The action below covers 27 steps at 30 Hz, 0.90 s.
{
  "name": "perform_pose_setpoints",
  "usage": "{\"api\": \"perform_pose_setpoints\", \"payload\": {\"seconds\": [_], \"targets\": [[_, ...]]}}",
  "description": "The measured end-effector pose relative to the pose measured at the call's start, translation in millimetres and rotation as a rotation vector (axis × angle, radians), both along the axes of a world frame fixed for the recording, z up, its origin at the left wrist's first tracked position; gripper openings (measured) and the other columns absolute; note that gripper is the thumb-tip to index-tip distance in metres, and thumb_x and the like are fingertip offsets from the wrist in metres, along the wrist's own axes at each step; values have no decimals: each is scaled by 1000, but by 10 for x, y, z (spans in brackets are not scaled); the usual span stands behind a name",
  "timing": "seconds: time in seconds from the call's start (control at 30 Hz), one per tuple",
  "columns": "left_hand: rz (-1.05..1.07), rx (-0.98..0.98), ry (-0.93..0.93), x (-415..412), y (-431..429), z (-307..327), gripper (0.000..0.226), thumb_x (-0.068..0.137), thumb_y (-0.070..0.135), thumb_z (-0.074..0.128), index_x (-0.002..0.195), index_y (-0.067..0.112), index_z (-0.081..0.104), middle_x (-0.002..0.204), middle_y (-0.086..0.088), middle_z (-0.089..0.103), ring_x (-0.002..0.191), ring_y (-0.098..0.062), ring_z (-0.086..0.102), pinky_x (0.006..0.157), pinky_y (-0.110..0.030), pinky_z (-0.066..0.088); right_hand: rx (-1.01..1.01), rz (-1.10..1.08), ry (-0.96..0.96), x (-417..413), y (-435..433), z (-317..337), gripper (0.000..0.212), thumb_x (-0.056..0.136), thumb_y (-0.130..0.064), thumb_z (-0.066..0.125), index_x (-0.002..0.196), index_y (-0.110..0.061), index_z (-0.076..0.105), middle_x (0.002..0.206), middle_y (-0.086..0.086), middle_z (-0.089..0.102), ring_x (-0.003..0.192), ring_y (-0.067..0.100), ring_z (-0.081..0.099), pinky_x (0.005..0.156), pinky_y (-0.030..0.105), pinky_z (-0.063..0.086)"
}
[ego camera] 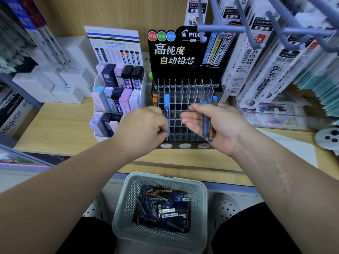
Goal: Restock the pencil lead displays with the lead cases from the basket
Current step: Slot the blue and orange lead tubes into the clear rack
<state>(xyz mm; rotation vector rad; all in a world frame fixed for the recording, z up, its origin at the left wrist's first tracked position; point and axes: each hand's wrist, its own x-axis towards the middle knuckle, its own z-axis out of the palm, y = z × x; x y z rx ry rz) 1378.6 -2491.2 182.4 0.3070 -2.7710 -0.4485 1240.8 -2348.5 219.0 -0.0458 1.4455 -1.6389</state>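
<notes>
A clear acrylic lead display (187, 99) with a black Pilot backboard stands on the wooden shelf. Its slots are mostly bare; orange-capped cases (155, 99) sit at the far left and blue-capped cases (166, 101) beside them. My left hand (141, 125) pinches a blue lead case (167, 132) at the display's lower left slots. My right hand (214, 121) grips a small bundle of lead cases (209, 123), blue and orange, upright in its palm. A grey-green perforated basket (126, 198) below holds several dark blue lead cases (165, 206).
A white display (117, 99) of pastel and dark lead cases stands left of the Pilot one. White boxes (55, 83) are stacked at far left. Hanging refill packs (256, 61) and grey pegs (220, 28) crowd the upper right. A white round object (328, 138) lies at right.
</notes>
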Motion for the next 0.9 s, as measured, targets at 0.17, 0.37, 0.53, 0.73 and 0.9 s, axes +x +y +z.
{"api": "perform_pose_setpoints", "payload": {"seconds": [0.17,0.37,0.53,0.73,0.9], "targets": [[0,-44,-88,-31,34,74,11,79,26,78,74,23,68,75,11,52,68,-17,56,59,-39,53,-15,17,26,62,0,-16,13,100,-10,60,100,1,66,89,22,76,80,28,77,67,32,64],[208,616,100,-59,308,314,17,86,25,75,71,20,72,62,1,66,49,-4,51,51,-19,43,-155,-57,-13,129,-32,21,12,100,-10,59,104,0,65,95,19,77,87,27,77,64,30,62],[311,1079,20,-112,514,325,17,88,25,73,75,14,75,73,-4,74,48,-18,56,44,-24,40,-241,-25,-19,190,-51,38,12,101,-13,57,102,-9,68,99,14,78,98,25,76,70,36,59],[387,1254,72,-158,545,294,11,85,8,75,73,9,73,64,-3,68,48,-17,57,43,-24,39,-222,56,49,217,-49,38,14,101,-15,57,108,-11,68,100,13,78,98,25,75,69,36,59],[420,1308,94,-173,566,345,13,84,6,76,73,9,70,60,0,65,46,-13,57,42,-23,40,-199,62,15,187,-48,29,24,101,-19,58,122,-8,64,104,11,78,95,24,76,59,31,57]]}}
